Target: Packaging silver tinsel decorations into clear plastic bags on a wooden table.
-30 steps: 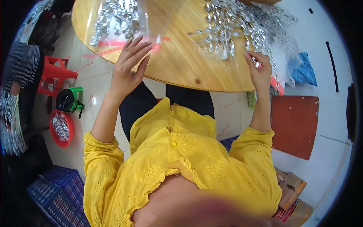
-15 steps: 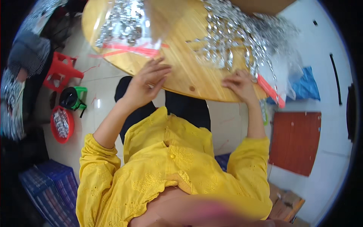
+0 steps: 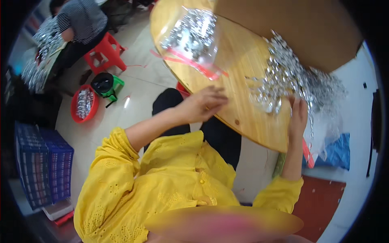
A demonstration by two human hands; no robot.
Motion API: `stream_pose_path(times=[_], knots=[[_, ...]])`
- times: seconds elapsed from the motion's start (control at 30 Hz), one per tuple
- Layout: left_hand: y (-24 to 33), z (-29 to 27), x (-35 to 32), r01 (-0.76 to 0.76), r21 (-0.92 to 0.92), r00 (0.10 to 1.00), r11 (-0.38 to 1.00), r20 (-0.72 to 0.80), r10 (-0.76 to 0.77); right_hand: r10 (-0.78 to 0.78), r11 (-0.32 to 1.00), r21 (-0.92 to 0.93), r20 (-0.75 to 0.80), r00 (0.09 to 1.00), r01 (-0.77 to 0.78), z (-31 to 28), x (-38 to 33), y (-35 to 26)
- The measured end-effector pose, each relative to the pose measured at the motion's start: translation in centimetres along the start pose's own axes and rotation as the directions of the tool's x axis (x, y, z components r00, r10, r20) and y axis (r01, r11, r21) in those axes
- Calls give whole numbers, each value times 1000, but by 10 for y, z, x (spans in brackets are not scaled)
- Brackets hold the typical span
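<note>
On the round wooden table (image 3: 239, 77) lies a heap of shiny silver pieces (image 3: 279, 77), some in chain-like strips. My right hand (image 3: 299, 115) is at the heap's near right edge, its fingers drawn together at the silver pieces; what they pinch is too small to make out. Over the table's near edge hovers my left hand (image 3: 204, 104), fingers loosely bent and thumb a little apart, with nothing visible in it. Beyond it, a clear plastic bag (image 3: 192, 34) of similar silver pieces lies flat, a red band (image 3: 192, 62) along its near side.
A large cardboard box (image 3: 291, 32) stands at the table's far right. A clear bag with a red strip (image 3: 308, 154) hangs off the right edge, near a blue bag (image 3: 334, 154). At left are a red basin (image 3: 84, 104), a green stool (image 3: 115, 87), a red stool (image 3: 106, 52) and a seated person (image 3: 83, 22).
The view has turned, so the table and bag appear farther right. My right hand has shifted along the heap's near edge. My left hand's fingers are more bent than before.
</note>
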State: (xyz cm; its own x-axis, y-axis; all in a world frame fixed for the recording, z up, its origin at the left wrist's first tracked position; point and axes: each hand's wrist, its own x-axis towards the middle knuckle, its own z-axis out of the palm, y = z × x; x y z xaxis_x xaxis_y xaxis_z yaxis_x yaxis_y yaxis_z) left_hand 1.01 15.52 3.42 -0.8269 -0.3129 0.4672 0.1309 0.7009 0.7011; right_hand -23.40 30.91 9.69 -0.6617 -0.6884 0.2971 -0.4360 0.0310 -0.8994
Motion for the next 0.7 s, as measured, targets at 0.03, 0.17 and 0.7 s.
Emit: stream_pose_path(times=[0.03, 0.17, 0.7], knots=[[1, -2, 4, -29, 44, 999, 999, -23, 30, 11, 995, 95, -34, 999, -8, -5, 17, -4], [-7, -10, 28, -22, 94, 998, 995, -57, 27, -157, 860, 495, 28, 987, 123, -44, 79, -34], [8, 35, 160, -25, 183, 980, 983, 200, -13, 107, 907, 415, -390, 915, 71, -54, -72, 14]])
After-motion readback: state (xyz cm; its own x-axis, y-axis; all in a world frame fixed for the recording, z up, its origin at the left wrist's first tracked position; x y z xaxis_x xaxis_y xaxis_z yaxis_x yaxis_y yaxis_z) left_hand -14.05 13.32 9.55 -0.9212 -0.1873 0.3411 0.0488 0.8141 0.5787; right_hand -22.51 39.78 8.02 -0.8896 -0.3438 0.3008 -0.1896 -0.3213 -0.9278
